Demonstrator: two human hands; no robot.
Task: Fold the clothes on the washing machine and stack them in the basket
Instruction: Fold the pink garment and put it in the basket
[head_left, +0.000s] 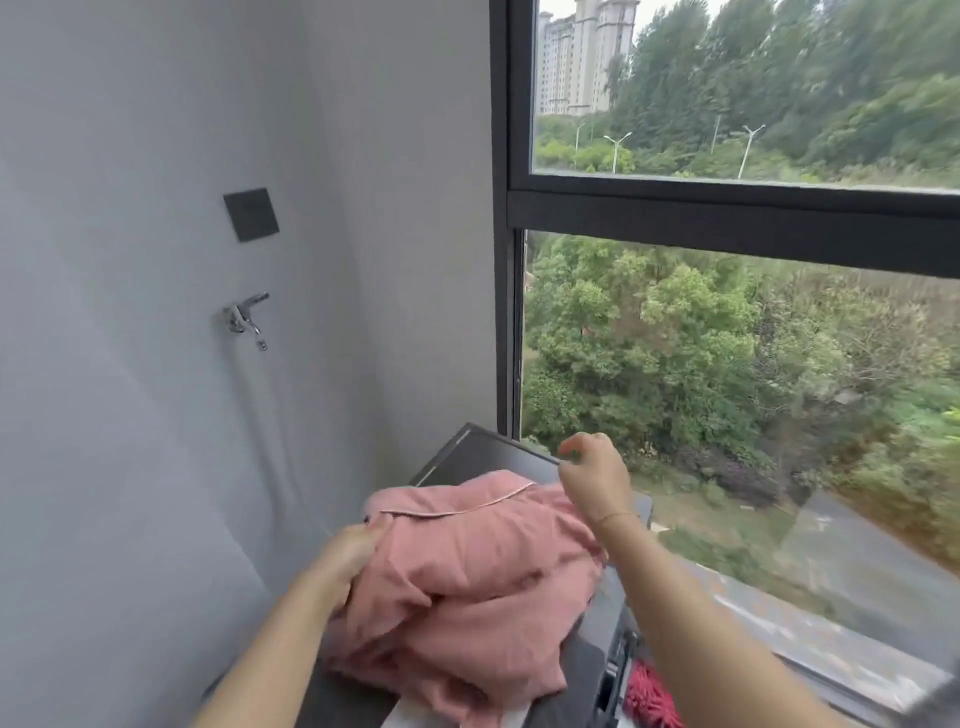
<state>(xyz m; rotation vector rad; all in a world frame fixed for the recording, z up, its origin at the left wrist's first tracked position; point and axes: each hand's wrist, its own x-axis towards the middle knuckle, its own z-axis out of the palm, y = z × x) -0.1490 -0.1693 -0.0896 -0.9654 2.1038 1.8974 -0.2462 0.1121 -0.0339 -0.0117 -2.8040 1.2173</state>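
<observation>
A crumpled pink cotton garment with pale piping along its collar (467, 566) lies heaped on the dark grey top of the washing machine (498, 452), covering most of it from the near edge toward the far corner by the window; nothing about it is folded yet, so the step in hand looks like taking up the first piece; the left hand (353, 551) grips a bunch of the cloth at the heap's left side, fingers curled into it; the right hand (592, 470) hovers above the far right edge, fingers loosely bent, holding nothing that I can make out; no basket shows; the next move probably calls for the right hand to catch the collar so both can lift and shake the garment flat; beside the machine's right edge lies something red and shaggy (649, 696); a chrome tap (244, 317) sits on the grey wall.
</observation>
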